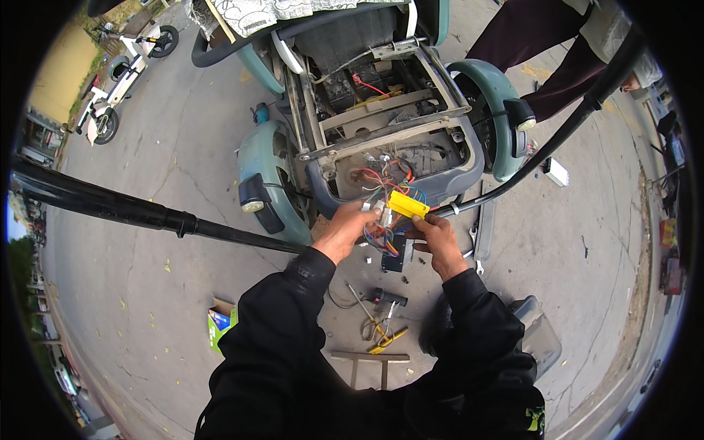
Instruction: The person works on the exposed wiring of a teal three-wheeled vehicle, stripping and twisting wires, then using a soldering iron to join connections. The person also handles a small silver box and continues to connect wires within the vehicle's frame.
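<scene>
Both hands are raised over the exposed rear frame of a small vehicle [315,176] with green fenders. My left hand [343,229] is closed on white plastic wire connectors [382,213], thumb on top. My right hand [438,242] pinches the lower right corner of a flat yellow rectangular piece [405,204] between thumb and fingers. That piece lies against the connectors. A tangle of red, blue, orange and brown wires [386,176] runs from the frame's opening to the hands and loops below them. Under the right hand a dark blue box [394,262] shows partly.
Pliers with yellow handles [386,341], a black power tool [389,296] and a wooden stool [370,358] are below. Wrenches [473,253] lie at right. Black poles [139,217] slant in from both sides. A person's legs [535,51] stand far right; a green box [222,323] sits left.
</scene>
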`<state>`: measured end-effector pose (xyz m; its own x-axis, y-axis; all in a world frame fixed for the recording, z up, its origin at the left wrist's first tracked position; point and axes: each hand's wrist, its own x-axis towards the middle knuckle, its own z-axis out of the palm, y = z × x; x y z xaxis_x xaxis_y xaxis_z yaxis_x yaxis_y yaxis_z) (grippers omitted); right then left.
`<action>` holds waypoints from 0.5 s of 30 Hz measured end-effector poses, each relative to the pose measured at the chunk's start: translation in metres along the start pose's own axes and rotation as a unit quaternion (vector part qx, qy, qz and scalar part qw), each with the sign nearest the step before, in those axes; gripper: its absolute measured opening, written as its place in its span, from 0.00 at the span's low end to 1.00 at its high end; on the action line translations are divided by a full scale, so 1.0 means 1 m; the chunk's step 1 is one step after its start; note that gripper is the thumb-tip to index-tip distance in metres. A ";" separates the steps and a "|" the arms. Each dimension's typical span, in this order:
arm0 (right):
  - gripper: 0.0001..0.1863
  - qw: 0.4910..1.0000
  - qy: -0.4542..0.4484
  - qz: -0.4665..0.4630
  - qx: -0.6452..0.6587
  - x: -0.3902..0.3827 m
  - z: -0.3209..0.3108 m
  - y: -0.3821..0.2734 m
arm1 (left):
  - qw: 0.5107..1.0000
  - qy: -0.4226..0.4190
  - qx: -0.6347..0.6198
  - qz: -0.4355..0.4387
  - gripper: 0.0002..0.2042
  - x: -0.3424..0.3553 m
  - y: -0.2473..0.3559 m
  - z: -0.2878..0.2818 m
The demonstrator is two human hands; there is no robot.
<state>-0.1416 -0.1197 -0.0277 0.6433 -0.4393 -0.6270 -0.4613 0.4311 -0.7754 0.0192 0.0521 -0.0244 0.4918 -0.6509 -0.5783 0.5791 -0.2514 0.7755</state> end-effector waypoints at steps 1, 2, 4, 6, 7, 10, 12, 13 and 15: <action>0.17 1.000 0.000 0.002 -0.001 0.000 0.000 0.000 | 0.999 -0.010 -0.046 -0.017 0.11 -0.003 0.002 -0.005; 0.17 1.000 0.005 0.003 -0.010 0.000 -0.001 0.000 | 0.999 -0.010 -0.046 -0.018 0.11 -0.004 0.005 -0.009; 0.18 1.000 0.005 -0.007 -0.007 0.000 0.000 0.002 | 0.999 -0.010 -0.045 -0.023 0.11 -0.008 0.008 -0.016; 0.19 0.999 0.019 -0.023 -0.030 0.001 0.003 0.005 | 0.998 -0.054 -0.041 -0.020 0.11 -0.011 0.009 -0.024; 0.19 0.998 0.030 -0.035 -0.051 0.002 0.005 0.006 | 0.996 -0.081 -0.037 -0.025 0.11 -0.011 0.010 -0.027; 0.20 0.991 0.045 -0.069 -0.104 0.004 0.010 0.011 | 0.988 -0.142 -0.045 -0.043 0.13 -0.012 0.010 -0.036; 0.21 0.988 0.049 -0.079 -0.127 0.004 0.011 0.013 | 0.986 -0.145 -0.054 -0.056 0.14 -0.013 0.006 -0.038; 0.21 0.987 0.051 -0.078 -0.133 0.003 0.011 0.012 | 0.988 -0.131 -0.057 -0.064 0.14 -0.013 0.002 -0.037; 0.22 0.987 0.038 -0.047 -0.148 0.002 0.008 0.009 | 0.988 -0.118 -0.071 -0.069 0.15 -0.014 -0.005 -0.033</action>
<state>-0.1398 -0.1105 -0.0353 0.6496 -0.5287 -0.5464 -0.5673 0.1415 -0.8113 0.0309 0.0863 -0.0291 0.2458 -0.7712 -0.5873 0.7242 -0.2566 0.6401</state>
